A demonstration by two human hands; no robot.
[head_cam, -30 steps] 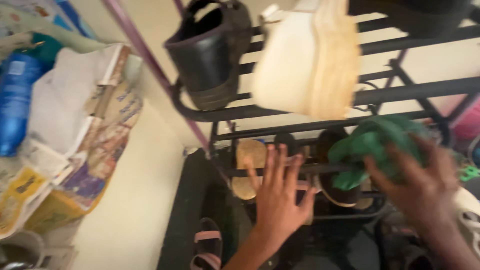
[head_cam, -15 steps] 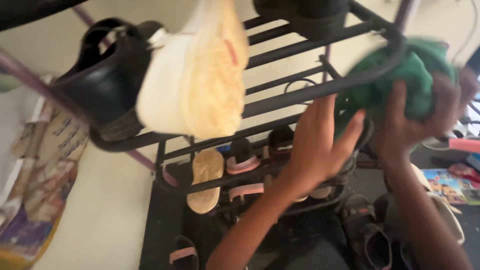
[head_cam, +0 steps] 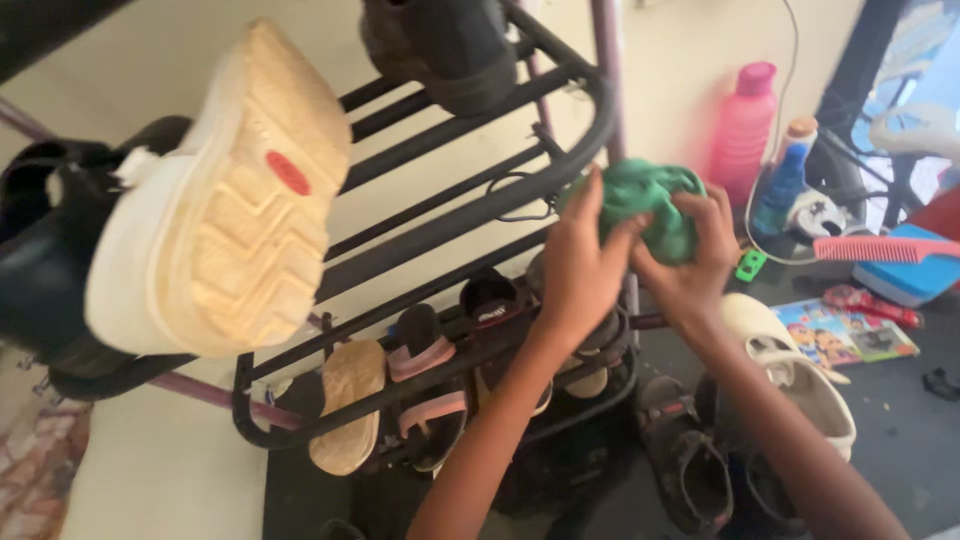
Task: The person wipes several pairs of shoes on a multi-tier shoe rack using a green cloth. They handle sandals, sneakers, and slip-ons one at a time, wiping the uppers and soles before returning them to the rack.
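Both hands on a green cloth (head_cam: 640,200), bunched up at the right end of a black shoe rack (head_cam: 470,215), against its curved end rail. Left hand (head_cam: 580,265): fingers closed over the cloth's left side, thumb up along the rail. Right hand (head_cam: 695,255): fingers curled and pinching the cloth from the right and below. The two hands touch each other around the cloth.

On the rack's upper bars: a white shoe (head_cam: 225,200) tipped sole-out, a black shoe (head_cam: 45,260) just beside it on the left, another dark shoe (head_cam: 450,45) at the top. Lower tier holds pink-strapped sandals (head_cam: 425,365) and a tan sole (head_cam: 345,405). On the floor to the right of the rack: a pink bottle (head_cam: 745,125), a spray bottle (head_cam: 782,185), a pink comb (head_cam: 885,248) on a blue box (head_cam: 915,280), a white shoe (head_cam: 790,365), dark sandals (head_cam: 690,460).
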